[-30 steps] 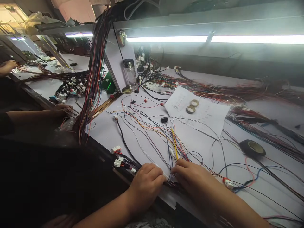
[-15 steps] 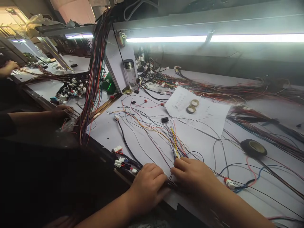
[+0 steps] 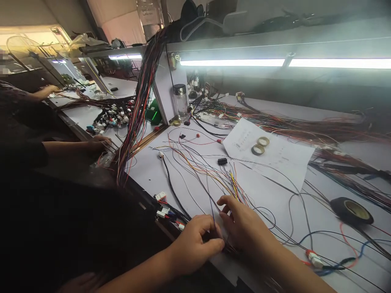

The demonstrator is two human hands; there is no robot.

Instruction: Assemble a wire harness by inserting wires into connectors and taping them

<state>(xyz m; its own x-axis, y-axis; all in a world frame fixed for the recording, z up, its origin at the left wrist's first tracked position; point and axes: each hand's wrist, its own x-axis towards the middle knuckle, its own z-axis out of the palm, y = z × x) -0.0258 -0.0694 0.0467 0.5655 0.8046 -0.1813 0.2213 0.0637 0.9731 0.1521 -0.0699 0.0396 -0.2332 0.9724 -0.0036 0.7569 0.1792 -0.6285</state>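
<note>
My left hand (image 3: 198, 242) is at the table's front edge, its fingers closed on a thin dark wire (image 3: 212, 205) that rises upward from them. Just to its right is my right hand (image 3: 242, 219), fingers bent and apart, with no object seen in its grasp. Loose coloured wires (image 3: 195, 167) fan out over the white table beyond both hands. A black connector (image 3: 222, 161) lies at the far side of this bundle. Left of my left hand, white connectors (image 3: 163, 212) on dark cables rest along the edge.
A black tape roll (image 3: 351, 211) and a red-and-white connector (image 3: 314, 259) lie to the right. Two small tape rolls (image 3: 258, 149) sit on printed paper (image 3: 287, 162). A glass bottle (image 3: 181, 103) stands behind. A hanging wire bundle (image 3: 143, 93) separates a co-worker's hand (image 3: 100, 144) from my area.
The view has shifted, so the scene sits further right and lower. My left hand has turned and now shows a wire rising from its fingers. My right hand's fingers have lifted and spread.
</note>
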